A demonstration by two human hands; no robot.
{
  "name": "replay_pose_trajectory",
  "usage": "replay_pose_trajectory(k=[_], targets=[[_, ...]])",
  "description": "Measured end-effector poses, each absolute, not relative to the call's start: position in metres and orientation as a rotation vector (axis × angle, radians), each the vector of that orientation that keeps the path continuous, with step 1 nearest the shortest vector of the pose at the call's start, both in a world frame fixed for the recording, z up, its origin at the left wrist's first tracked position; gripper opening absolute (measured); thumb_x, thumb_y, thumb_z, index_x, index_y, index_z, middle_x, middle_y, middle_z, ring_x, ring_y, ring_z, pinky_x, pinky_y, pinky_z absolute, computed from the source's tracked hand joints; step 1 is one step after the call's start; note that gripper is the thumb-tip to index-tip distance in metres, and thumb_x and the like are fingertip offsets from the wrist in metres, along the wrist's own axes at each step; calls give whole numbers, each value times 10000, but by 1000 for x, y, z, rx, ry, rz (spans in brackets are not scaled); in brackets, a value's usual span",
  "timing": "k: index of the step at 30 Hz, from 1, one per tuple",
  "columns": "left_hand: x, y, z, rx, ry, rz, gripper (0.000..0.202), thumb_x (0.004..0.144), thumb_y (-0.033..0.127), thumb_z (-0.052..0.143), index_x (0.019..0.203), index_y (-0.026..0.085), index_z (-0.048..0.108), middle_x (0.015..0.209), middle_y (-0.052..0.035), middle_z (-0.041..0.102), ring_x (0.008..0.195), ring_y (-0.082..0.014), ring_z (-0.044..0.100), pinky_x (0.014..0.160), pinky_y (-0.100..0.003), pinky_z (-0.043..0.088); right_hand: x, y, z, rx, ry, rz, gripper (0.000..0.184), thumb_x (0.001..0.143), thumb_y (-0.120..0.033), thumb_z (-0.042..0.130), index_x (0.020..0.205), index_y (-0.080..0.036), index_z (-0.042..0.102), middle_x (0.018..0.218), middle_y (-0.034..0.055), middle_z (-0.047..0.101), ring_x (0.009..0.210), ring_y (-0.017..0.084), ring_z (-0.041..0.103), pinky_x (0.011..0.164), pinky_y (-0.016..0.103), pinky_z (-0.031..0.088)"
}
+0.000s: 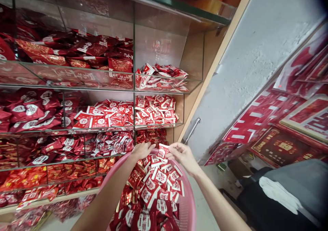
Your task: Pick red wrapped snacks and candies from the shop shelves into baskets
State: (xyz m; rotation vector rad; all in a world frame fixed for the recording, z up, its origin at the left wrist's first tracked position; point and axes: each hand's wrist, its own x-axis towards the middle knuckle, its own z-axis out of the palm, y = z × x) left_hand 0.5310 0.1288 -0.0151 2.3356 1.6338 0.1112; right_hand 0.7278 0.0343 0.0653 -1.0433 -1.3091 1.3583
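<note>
Over the far rim of the pink basket (191, 203): the right hand (183, 156) and left hand (141, 150) are meeting, just in front of the lowest glass compartments.
Right hand: pinching a small red-and-white packet (162, 150) between thumb and fingertips, closed on its edge, so it is standing upright, clear of the heap.
Left hand: lying palm-down, fingers curled loosely together beside that packet; whether it is gripping anything I cannot tell.
Basket: sitting close under both forearms and holding a heap of packets (159, 186), likely so both hands are reaching it easily.
Glass shelves (159, 87): carrying red packets sorted by kind, each kind lying in its own compartment.
Right side: red framed pieces (284, 145) are leaning against the wall.
</note>
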Motion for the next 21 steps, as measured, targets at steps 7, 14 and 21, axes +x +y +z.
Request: replay_pose_trajectory(k=[7,14,21], targets=[[532,127,-14,2302,1649,142,714,782,645,60,963,201,590,926,-102,656,878,-249,601,738,-347,419,726,-14,38,-1041,-1830,560,161,848,-220,440,919,-208,584,1085,100,548,980,194,552,848,348,464],[531,127,-14,2304,1639,127,745,772,654,27,961,204,591,907,-102,656,855,-254,602,723,-356,419,730,-28,18,-969,-1989,312,268,837,-118,423,1048,-229,546,1116,107,531,967,188,564,792,295,496],[531,127,-14,2299,1647,122,745,771,655,30,953,203,593,913,-103,657,852,-250,603,728,-355,419,743,-27,15,-1179,-1870,319,192,856,-171,404,984,-224,536,998,86,558,942,182,562,806,306,487]])
